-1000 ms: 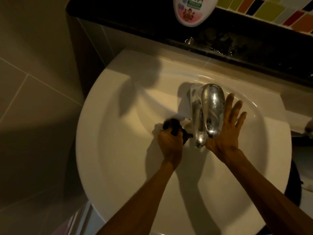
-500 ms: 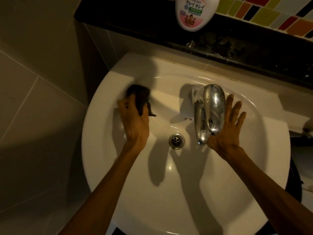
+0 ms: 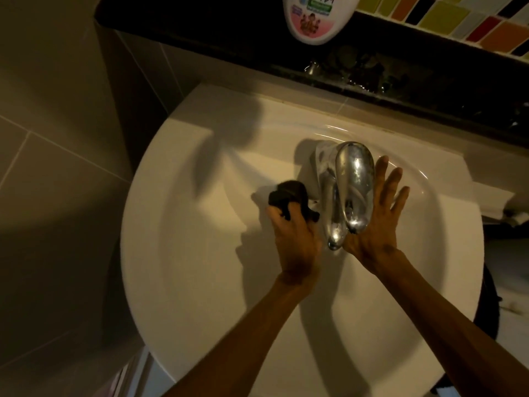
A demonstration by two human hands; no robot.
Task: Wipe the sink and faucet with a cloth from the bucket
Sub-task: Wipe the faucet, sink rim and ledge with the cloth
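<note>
Here left hand (image 3: pixel 294 242) grips cloth (image 3: pixel 286 196); right hand (image 3: pixel 378 222) flat beside near-pointing faucet (image 3: pixel 355 184).

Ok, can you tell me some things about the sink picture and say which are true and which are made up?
1. The left hand grips a dark cloth. True.
2. The right hand holds a sponge. False: it is open with straight fingers, beside the faucet.
3. The sink is white. True.
4. Water pours from the faucet. False: no stream shows.
5. A soap bottle stands on the dark ledge behind the sink. True.
</note>
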